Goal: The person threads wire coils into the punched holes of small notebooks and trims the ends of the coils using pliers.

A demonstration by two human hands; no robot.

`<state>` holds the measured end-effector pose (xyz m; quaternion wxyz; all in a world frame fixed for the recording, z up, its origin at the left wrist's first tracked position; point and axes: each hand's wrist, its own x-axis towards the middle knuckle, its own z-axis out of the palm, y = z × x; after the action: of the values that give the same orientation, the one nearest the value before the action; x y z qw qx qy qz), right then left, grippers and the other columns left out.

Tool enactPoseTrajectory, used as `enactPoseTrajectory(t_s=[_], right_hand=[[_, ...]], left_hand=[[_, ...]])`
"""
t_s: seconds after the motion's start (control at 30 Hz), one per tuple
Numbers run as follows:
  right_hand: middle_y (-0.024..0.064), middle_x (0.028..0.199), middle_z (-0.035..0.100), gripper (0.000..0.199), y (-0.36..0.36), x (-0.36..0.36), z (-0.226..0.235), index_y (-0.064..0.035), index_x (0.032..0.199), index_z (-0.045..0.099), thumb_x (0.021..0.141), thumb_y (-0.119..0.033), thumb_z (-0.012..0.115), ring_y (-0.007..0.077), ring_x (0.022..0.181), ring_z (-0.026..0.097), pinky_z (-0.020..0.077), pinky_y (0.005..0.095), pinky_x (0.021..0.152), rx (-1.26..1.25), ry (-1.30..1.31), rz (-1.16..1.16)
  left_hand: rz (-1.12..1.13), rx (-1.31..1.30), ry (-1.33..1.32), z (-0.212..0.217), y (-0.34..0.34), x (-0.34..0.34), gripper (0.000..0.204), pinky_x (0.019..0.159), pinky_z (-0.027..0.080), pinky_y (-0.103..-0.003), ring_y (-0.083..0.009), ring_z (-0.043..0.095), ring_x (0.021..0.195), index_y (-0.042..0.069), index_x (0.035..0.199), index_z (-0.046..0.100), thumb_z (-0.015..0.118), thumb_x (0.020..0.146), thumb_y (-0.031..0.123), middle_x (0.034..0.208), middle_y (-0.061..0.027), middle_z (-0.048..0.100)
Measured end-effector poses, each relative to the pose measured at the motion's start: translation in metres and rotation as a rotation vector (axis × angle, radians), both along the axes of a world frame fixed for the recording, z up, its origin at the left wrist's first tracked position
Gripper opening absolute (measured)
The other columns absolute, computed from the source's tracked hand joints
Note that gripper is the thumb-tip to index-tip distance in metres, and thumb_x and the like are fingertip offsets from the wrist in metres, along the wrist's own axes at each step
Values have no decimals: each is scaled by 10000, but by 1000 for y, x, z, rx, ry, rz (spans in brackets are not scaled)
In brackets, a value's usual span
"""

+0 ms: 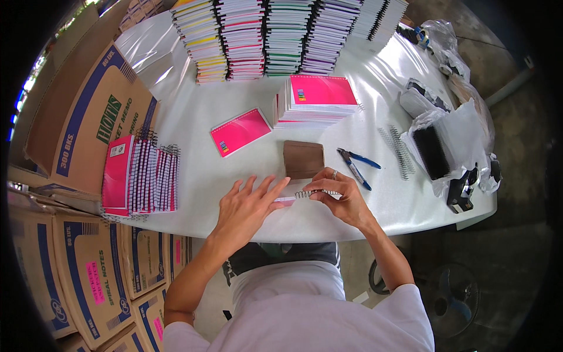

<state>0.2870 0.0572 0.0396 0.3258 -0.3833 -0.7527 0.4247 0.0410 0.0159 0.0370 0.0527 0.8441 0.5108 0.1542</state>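
At the near edge of the table, my left hand (249, 202) holds a thin pink-edged notepad (285, 201) steady, its fingers stretched over it and hiding most of it. My right hand (342, 196) pinches a dark wire spiral (304, 193), whose end meets the notepad's edge. Just beyond my fingers lies a brown rectangular block (304, 159). Blue-handled cutting pliers (356, 167) rest to the right of it, jaws pointing away. A single pink notepad (241, 132) lies flat farther left, and a stack of pink notepads (324, 91) stands behind the block.
Tall stacks of notepads (243, 41) line the table's far side. Bound pink notepads (141, 173) stand at left beside an open carton (97, 111). Loose wire spirals (399, 152) and plastic bags of spirals (451, 141) lie at right. Cartons (88, 276) fill the lower left; a fan (448, 299) stands lower right.
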Motion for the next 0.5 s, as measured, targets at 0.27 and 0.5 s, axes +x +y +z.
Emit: enactPoseTrajectory(t_s=[0.27, 0.5], right_hand=[[103, 971, 636, 232, 6, -5, 1, -38, 1046, 729, 848, 68, 671, 247, 875, 627, 519, 362, 750, -12, 13, 65], [121, 933, 630, 206, 13, -2, 7, -6, 1047, 717, 875, 69, 633, 265, 847, 621, 510, 377, 737, -25, -30, 141]], left_hand=[[13, 13, 22, 0, 0, -1, 581, 964, 501, -470, -344, 625, 1154, 221, 1435, 499, 652, 890, 353, 1310, -81, 635], [3, 46, 24, -2, 1, -1, 585, 921, 533, -439, -333, 642, 1126, 221, 1424, 511, 652, 879, 380, 1289, -73, 646]])
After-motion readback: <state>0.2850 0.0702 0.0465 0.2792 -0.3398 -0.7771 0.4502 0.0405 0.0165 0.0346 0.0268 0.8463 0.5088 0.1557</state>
